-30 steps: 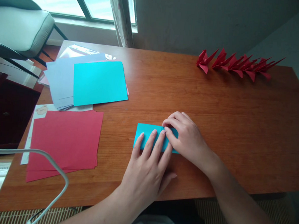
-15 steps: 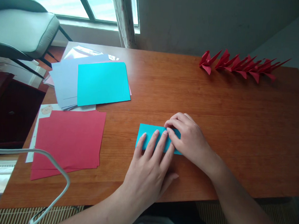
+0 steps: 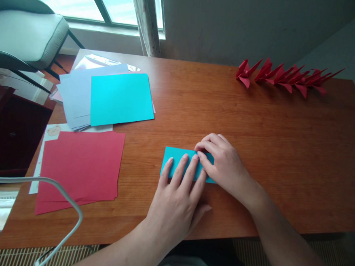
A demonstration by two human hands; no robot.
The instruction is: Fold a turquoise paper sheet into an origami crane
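Left fingers [image 3: 179, 171] lie spread on smooth, oblong turquoise paper [image 3: 176, 152].

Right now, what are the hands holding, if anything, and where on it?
The right hand appears to pinch the folded blue paper at its far edge, near the middle. The left hand lies over it, fingers spread, not gripping.

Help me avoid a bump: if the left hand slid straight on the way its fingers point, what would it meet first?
Probably the right hand: its thumb lies just ahead of the index finger of the left hand, over the small blue paper. Whether they touch is unclear.
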